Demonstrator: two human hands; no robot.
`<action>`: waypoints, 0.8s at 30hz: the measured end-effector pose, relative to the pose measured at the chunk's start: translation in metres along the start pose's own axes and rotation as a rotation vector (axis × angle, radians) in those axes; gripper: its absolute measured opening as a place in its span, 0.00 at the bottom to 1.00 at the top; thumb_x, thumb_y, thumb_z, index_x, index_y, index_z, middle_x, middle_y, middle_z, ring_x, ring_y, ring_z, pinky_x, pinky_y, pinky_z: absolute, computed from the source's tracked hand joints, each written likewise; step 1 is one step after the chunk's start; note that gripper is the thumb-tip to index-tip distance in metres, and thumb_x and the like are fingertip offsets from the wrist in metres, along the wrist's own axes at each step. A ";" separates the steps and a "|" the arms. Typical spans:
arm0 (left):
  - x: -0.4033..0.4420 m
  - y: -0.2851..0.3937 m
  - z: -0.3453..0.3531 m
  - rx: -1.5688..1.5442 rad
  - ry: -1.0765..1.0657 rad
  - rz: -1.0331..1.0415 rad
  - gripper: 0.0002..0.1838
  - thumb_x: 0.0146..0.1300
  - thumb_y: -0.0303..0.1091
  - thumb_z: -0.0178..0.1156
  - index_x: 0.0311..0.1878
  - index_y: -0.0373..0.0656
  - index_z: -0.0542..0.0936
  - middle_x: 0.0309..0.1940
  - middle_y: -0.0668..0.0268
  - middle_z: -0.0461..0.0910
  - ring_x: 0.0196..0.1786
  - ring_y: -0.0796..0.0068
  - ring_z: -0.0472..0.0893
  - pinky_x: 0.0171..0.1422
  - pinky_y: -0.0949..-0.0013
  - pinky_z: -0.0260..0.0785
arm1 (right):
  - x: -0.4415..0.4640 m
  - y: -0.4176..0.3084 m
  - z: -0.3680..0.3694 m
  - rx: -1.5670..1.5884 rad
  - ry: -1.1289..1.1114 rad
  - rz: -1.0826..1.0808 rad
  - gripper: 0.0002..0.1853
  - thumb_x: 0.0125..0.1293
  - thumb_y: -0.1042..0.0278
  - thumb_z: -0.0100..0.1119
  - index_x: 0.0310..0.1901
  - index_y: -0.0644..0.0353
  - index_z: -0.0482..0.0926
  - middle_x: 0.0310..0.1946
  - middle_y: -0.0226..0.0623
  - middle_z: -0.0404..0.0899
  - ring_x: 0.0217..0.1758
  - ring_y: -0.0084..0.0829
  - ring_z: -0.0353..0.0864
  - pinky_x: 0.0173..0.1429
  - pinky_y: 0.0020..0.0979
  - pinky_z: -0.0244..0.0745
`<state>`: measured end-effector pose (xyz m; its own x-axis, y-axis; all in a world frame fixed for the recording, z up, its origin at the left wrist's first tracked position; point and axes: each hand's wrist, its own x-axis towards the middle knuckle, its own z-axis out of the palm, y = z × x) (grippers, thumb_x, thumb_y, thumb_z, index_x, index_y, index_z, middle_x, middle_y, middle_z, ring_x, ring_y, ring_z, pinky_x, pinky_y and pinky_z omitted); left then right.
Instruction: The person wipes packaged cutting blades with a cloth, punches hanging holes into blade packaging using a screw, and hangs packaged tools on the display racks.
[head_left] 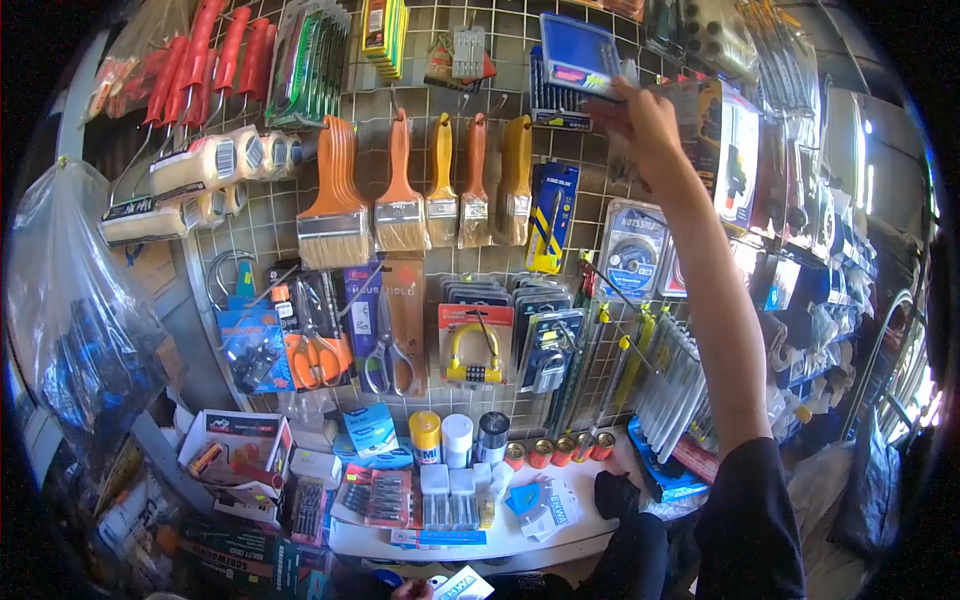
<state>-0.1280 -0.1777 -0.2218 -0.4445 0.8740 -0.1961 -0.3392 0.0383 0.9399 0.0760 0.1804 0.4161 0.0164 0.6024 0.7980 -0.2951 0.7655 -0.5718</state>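
Observation:
My right hand [645, 125] is raised at the upper right, its fingers closed on the lower right corner of a flat blue package [580, 55]. Behind that package, a clear case of dark bits [560, 95] hangs on the wire grid. Near the bottom edge, my left hand [412, 590] shows only in part, beside a white and blue card [464, 584] that it seems to hold. Paint brushes [400, 190] hang to the left of my right hand.
A white shelf [560, 550] below bears spray cans [457, 440], small orange tins [540, 453] and packaged bits. Scissors [388, 365], a yellow lock [475, 350] and rollers [195, 165] hang on the grid. A plastic bag [80, 290] hangs at the left.

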 end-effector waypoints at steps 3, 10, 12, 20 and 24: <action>0.001 -0.012 -0.006 0.001 -0.018 0.008 0.14 0.68 0.33 0.62 0.52 0.35 0.83 0.42 0.64 0.86 0.45 0.74 0.81 0.50 0.69 0.73 | 0.008 -0.009 -0.003 0.036 -0.008 -0.036 0.17 0.70 0.68 0.55 0.50 0.77 0.76 0.45 0.52 0.83 0.40 0.39 0.88 0.51 0.36 0.85; 0.005 -0.019 -0.005 0.062 -0.051 -0.007 0.13 0.69 0.34 0.62 0.50 0.35 0.83 0.40 0.63 0.86 0.44 0.73 0.81 0.49 0.69 0.73 | -0.014 -0.018 -0.009 -0.181 0.038 0.019 0.19 0.70 0.63 0.57 0.53 0.73 0.77 0.43 0.48 0.84 0.38 0.36 0.88 0.48 0.35 0.85; 0.005 -0.017 -0.001 0.087 -0.059 -0.019 0.13 0.69 0.34 0.61 0.50 0.35 0.83 0.40 0.63 0.86 0.43 0.73 0.81 0.48 0.68 0.73 | -0.020 -0.007 -0.010 -0.194 0.022 0.045 0.21 0.72 0.60 0.57 0.52 0.75 0.77 0.40 0.49 0.84 0.35 0.35 0.88 0.45 0.32 0.86; 0.004 -0.017 -0.003 0.229 -0.008 0.061 0.14 0.69 0.36 0.63 0.48 0.34 0.83 0.38 0.59 0.86 0.41 0.73 0.81 0.47 0.68 0.73 | 0.036 0.062 0.004 -0.503 0.064 0.026 0.20 0.69 0.60 0.61 0.43 0.76 0.81 0.32 0.45 0.84 0.29 0.35 0.87 0.36 0.31 0.86; 0.005 -0.025 -0.009 0.188 -0.026 0.064 0.14 0.69 0.36 0.62 0.49 0.35 0.83 0.39 0.59 0.86 0.42 0.72 0.82 0.48 0.68 0.73 | 0.039 0.079 0.006 -0.387 0.034 0.016 0.20 0.68 0.61 0.61 0.43 0.78 0.81 0.32 0.45 0.84 0.29 0.34 0.87 0.35 0.30 0.84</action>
<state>-0.1290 -0.1790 -0.2489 -0.4375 0.8898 -0.1296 -0.1490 0.0705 0.9863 0.0474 0.2628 0.4031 0.0481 0.6171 0.7855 0.0870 0.7808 -0.6187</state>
